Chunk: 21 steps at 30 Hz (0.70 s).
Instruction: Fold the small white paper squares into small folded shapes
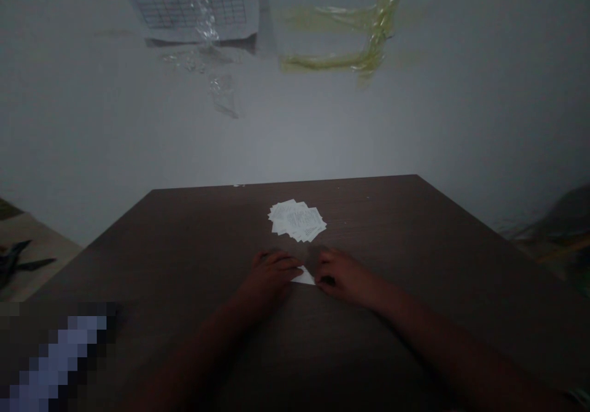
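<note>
On the dark brown table (415, 289) both my hands rest close together near the middle. Between them lies a small white piece of paper (305, 276). My left hand (271, 277) lies over its left part with the fingers curled down on it. My right hand (343, 277) pinches its right edge with closed fingers. Just beyond the hands a loose pile of small printed white paper slips (297, 220) is fanned out on the table.
A pale wall (92, 123) stands right behind the table's far edge, with a gridded sheet (188, 0) and yellowish tape strips (369, 37) stuck on it. A lower surface with dark objects (18, 261) shows at the left. Dim clutter (557, 233) sits at the right.
</note>
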Each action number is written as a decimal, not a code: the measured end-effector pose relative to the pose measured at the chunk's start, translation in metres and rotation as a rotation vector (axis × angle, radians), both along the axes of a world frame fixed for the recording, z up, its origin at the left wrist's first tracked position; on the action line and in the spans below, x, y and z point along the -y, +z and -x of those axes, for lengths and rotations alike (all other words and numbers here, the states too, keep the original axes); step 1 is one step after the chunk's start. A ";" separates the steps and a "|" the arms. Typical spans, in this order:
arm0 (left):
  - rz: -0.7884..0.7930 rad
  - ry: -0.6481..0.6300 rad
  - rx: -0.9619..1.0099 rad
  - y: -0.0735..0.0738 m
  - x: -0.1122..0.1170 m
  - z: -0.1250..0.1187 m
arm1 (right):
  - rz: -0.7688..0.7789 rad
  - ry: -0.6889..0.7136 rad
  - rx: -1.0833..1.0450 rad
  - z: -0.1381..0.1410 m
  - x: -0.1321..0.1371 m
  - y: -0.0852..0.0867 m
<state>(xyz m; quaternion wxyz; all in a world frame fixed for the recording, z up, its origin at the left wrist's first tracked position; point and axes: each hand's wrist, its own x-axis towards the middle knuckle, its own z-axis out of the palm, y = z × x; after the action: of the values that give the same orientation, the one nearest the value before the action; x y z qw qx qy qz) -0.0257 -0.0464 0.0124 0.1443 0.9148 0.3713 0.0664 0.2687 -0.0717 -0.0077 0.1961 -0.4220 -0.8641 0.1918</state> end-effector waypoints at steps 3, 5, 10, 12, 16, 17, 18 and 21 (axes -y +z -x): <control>0.002 0.000 0.052 0.004 0.002 0.001 | 0.000 -0.016 -0.007 -0.001 0.001 0.001; 0.036 -0.001 0.062 0.006 0.002 0.003 | -0.043 -0.056 0.029 0.000 0.003 0.000; 0.097 0.018 0.042 0.008 0.001 0.007 | -0.150 -0.125 0.168 0.007 0.009 -0.003; 0.089 0.029 0.034 0.007 0.001 0.007 | -0.172 -0.123 0.228 0.010 0.012 -0.001; 0.084 0.001 -0.003 0.008 0.003 0.007 | -0.216 -0.109 0.358 0.013 0.019 0.009; 0.087 -0.004 -0.019 0.010 0.004 0.007 | -0.220 -0.105 0.388 0.014 0.021 0.012; 0.093 -0.009 -0.034 0.012 0.005 0.007 | -0.218 -0.101 0.410 0.014 0.022 0.015; 0.108 -0.008 -0.053 0.019 0.008 0.009 | -0.192 -0.111 0.410 0.013 0.023 0.020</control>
<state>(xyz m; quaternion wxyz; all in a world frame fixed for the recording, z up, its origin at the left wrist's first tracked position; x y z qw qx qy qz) -0.0345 -0.0541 0.0315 0.1840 0.9085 0.3745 0.0212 0.2557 -0.0946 0.0127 0.0661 -0.4783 -0.8756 0.0080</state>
